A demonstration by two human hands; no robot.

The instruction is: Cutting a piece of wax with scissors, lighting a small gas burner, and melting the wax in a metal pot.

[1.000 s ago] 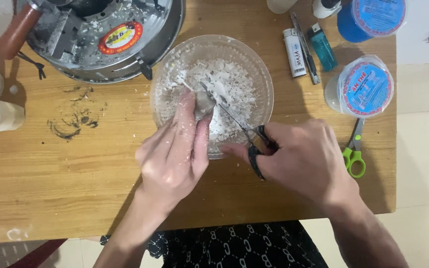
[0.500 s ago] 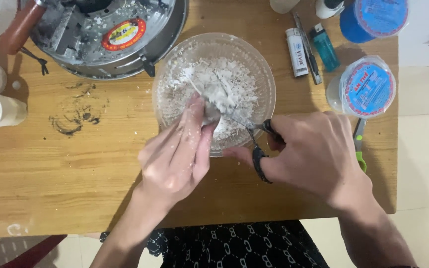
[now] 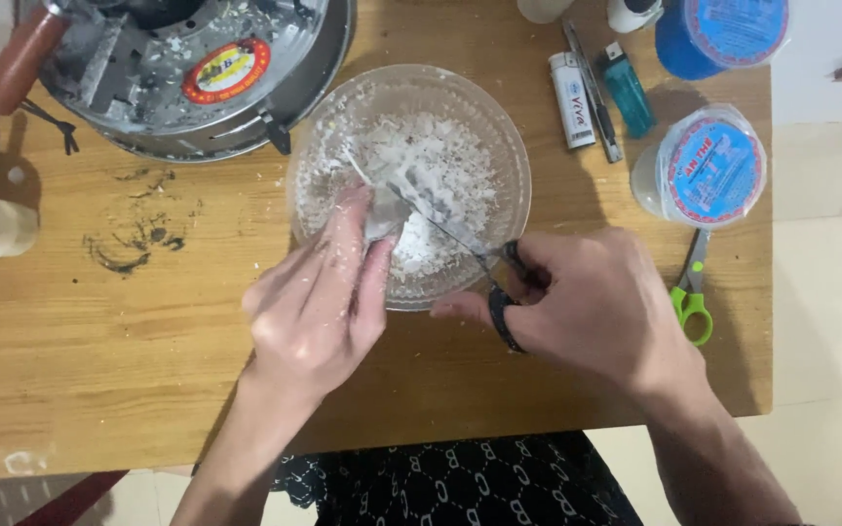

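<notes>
Right hand [image 3: 596, 302] is closed around the black handles of a pair of scissors [image 3: 460, 239], thumb and fingers through the loops, with the blades reaching up and left over the glass bowl [image 3: 514, 166] and standing slightly apart. My left hand [image 3: 319, 292] is pinched shut on a white lump [image 3: 382, 209], held at the fingertips just above the heap of white shavings [image 3: 440, 166] that fills the bowl; the blades meet this lump at its right edge. White flecks cling to the fingers of the left hand. Bowl sits on the wooden table [image 3: 99, 341], just below a round metal appliance [image 3: 187, 68] dusted with the same flakes. To the right of the bowl lie a white lighter [image 3: 571, 100], a teal lighter [image 3: 626, 90] and a slim utility knife [image 3: 592, 90] between them. Further right: two lidded tubs [image 3: 708, 166] and green-handled scissors [image 3: 691, 292].
</notes>
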